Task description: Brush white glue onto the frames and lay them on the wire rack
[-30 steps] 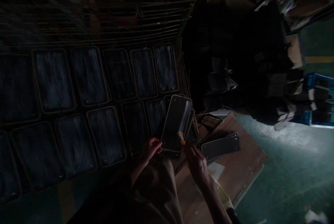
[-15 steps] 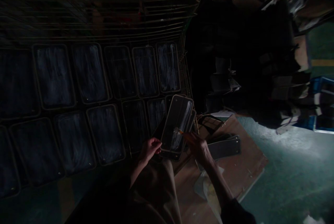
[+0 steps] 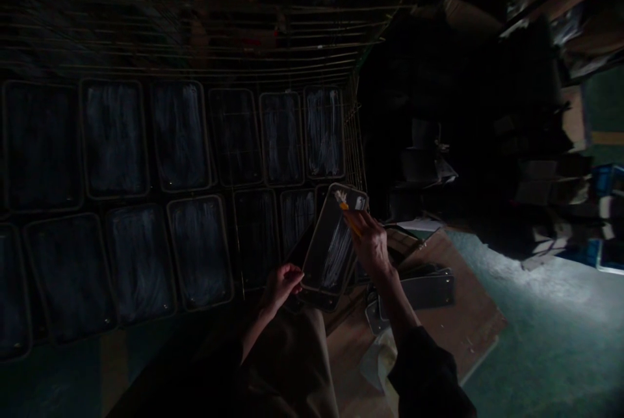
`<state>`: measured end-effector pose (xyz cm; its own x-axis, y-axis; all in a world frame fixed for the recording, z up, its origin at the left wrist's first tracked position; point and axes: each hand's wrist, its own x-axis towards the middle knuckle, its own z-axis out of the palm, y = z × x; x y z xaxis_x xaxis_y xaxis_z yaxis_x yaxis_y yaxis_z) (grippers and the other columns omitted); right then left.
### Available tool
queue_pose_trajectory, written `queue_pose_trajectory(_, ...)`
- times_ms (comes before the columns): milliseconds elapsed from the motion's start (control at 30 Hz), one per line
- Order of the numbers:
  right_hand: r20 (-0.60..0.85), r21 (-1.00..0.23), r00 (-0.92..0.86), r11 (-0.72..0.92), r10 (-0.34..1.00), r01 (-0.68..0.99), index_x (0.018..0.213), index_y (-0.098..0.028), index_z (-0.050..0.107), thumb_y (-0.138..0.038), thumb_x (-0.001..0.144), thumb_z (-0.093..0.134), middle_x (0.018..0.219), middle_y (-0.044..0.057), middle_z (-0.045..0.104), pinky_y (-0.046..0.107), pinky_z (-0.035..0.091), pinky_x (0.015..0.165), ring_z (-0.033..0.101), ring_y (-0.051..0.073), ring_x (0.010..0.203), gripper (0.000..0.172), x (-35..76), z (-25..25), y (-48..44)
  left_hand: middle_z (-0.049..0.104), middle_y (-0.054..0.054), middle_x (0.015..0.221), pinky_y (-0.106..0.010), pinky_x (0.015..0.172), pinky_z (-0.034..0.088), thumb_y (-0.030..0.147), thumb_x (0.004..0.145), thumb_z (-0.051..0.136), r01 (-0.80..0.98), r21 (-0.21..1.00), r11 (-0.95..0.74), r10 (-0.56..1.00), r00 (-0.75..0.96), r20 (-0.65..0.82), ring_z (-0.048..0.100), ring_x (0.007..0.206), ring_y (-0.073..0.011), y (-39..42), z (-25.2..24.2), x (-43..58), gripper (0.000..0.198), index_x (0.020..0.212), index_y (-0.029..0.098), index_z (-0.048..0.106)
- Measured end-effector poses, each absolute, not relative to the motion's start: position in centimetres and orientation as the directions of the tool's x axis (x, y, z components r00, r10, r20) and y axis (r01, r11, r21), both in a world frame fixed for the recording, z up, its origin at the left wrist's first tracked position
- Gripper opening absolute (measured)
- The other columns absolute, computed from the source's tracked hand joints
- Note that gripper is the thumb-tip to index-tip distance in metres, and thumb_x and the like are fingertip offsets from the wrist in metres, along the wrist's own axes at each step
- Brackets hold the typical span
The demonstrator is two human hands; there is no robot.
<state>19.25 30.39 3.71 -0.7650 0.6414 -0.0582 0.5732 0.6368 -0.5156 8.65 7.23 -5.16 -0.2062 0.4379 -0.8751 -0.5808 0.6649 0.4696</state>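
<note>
My left hand (image 3: 281, 284) grips the near left corner of a dark rectangular panel (image 3: 327, 255) with a pale rim, tilted up in front of me. White streaks cover part of its face. My right hand (image 3: 371, 244) is closed round a small brush (image 3: 345, 204) with an orange handle. Its pale bristles touch the panel's far end. More panels seem to lie stacked under the one I hold.
A wire rack (image 3: 195, 164) to the left holds two rows of several similar dark panels (image 3: 180, 135) streaked with white. Another panel (image 3: 424, 291) lies on a brown board (image 3: 468, 320) on the green floor. Dim shelves and boxes (image 3: 550, 184) stand at the right.
My right hand has drawn the brush from the panel's near end up to its far end, leaving more white streaks. My left hand has kept its hold.
</note>
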Motion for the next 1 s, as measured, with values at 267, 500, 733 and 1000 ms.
queue_pose_trajectory(267,-0.233,-0.652,-0.830,0.551,0.507,0.520,0.122,-0.025,0.057,-0.007,0.090,0.042,0.099,0.005,0.065,0.025,0.048,0.071,0.061,0.016,0.082,0.040,21.9,6.4,25.4,0.061,0.004,0.055,-0.018,0.044,0.046,0.038,0.062,0.077,-0.587,0.482,0.651,0.455,-0.206,-0.866,0.058,0.043,-0.0088,7.1,-5.2,8.5,0.033,0.076,0.013,0.061)
queue_pose_trajectory(500,-0.128,-0.567,-0.767,0.588,0.629,0.577,0.122,-0.025,0.058,-0.002,0.085,0.043,0.109,0.006,0.063,0.029,0.047,0.081,0.060,0.019,0.096,0.045,20.2,4.6,28.1,0.062,0.003,0.057,-0.019,0.046,0.046,0.034,0.063,0.076,-0.595,0.488,0.638,0.459,-0.214,-0.862,0.058,0.044,-0.0082,7.1,-5.0,8.4,0.029,0.076,0.013,0.061)
queue_pose_trajectory(733,-0.270,-0.619,-0.841,0.584,0.469,0.525,0.125,-0.022,0.054,0.001,0.086,0.041,0.108,0.007,0.064,0.031,0.046,0.076,0.059,0.019,0.089,0.047,23.0,4.2,20.0,0.061,0.003,0.056,-0.020,0.046,0.046,0.033,0.064,0.074,-0.585,0.509,0.631,0.477,-0.225,-0.850,0.056,0.044,-0.0084,7.1,-4.9,8.3,0.026,0.075,0.014,0.060)
queue_pose_trajectory(1000,-0.424,-0.781,-0.769,0.237,0.478,0.578,0.120,-0.026,0.058,-0.013,0.094,0.044,0.109,0.005,0.066,0.025,0.051,0.074,0.064,0.015,0.090,0.033,25.8,5.3,15.8,0.062,0.003,0.055,-0.020,0.046,0.043,0.035,0.068,0.069,-0.548,0.538,0.640,0.494,-0.243,-0.835,0.056,0.044,-0.0096,6.9,-5.0,8.3,0.024,0.076,0.015,0.059)
